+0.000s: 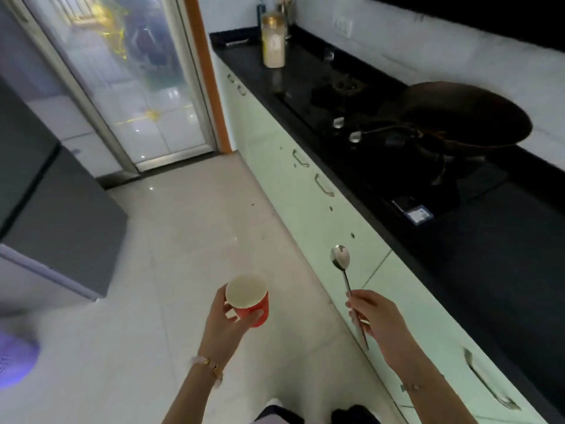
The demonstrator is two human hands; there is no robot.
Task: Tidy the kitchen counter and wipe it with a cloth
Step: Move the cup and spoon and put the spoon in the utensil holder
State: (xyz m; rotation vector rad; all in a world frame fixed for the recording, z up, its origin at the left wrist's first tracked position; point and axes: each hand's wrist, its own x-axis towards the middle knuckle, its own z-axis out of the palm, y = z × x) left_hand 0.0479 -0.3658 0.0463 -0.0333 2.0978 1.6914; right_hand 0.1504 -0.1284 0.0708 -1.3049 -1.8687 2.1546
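Dark counter (504, 255) runs 1 to 4 o'clock; my left hand (224, 321) wraps the cup (249, 296) at 6, right hand (377, 319) pinches the spoon (342, 264) at 5, so I'd carry both level, clear of cabinets (305, 215).

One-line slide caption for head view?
Left hand holds a red cup with white interior, right hand a shiny metal spoon, beside the black counter and dark round wok.
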